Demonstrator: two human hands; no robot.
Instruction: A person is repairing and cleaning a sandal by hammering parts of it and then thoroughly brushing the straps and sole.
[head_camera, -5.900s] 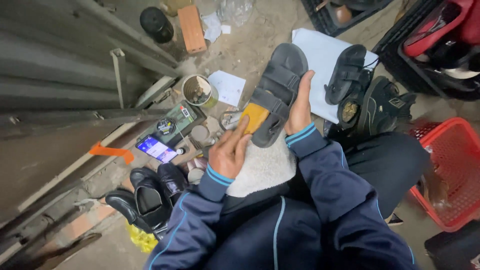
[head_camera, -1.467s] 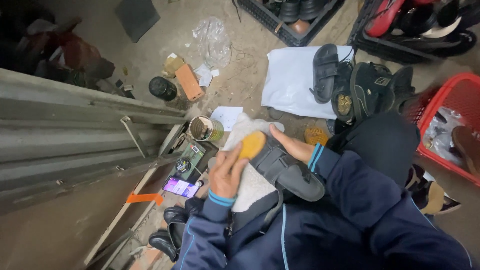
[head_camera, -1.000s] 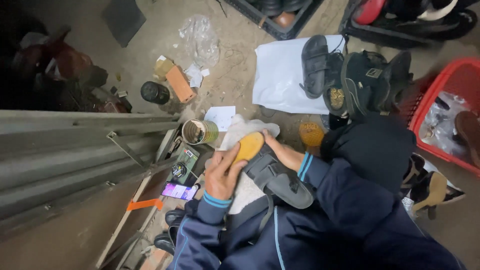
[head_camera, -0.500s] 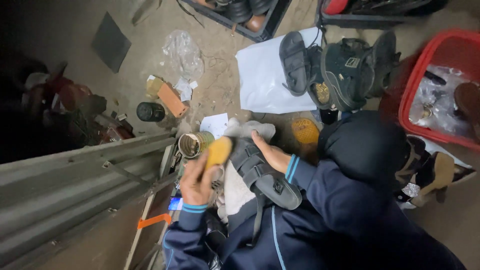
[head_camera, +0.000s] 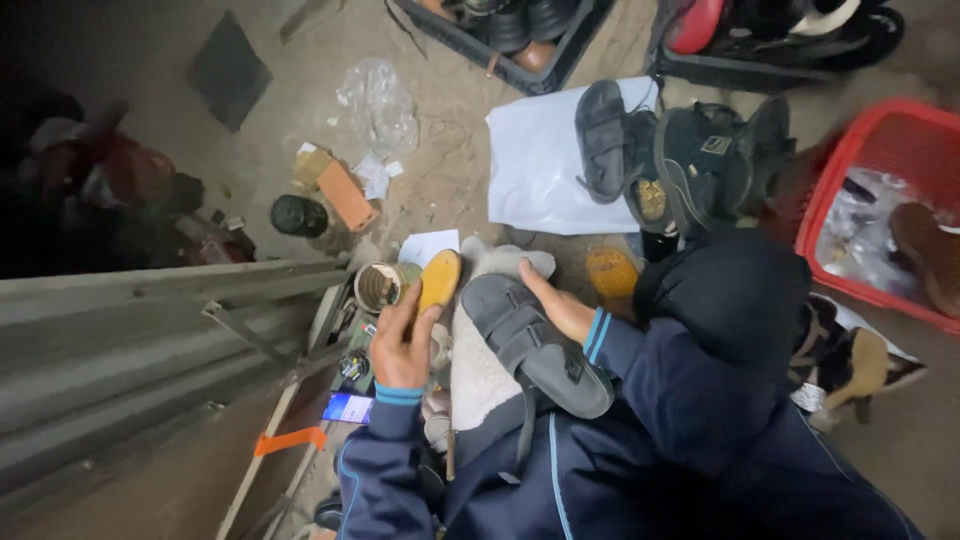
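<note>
Dim, flat daylight lights the middle, the left side sinks into deep shadow, and motion blur softens the bowed edges.

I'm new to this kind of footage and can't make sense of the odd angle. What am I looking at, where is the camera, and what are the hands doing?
There is no machine here. The single camera sits on a person's head and looks down at their own arms in dark blue sleeves, so you see what they see.

The left hand holds a yellow-brown brush close to an open tin can. The right hand rests on a grey sandal, which lies on a pale fleecy cloth over the lap.

On the dirt floor around them lie a white plastic sheet with a dark sandal on it, an orange block, a black round container and a red plastic basket. A lit phone lies near the left sleeve.
</note>
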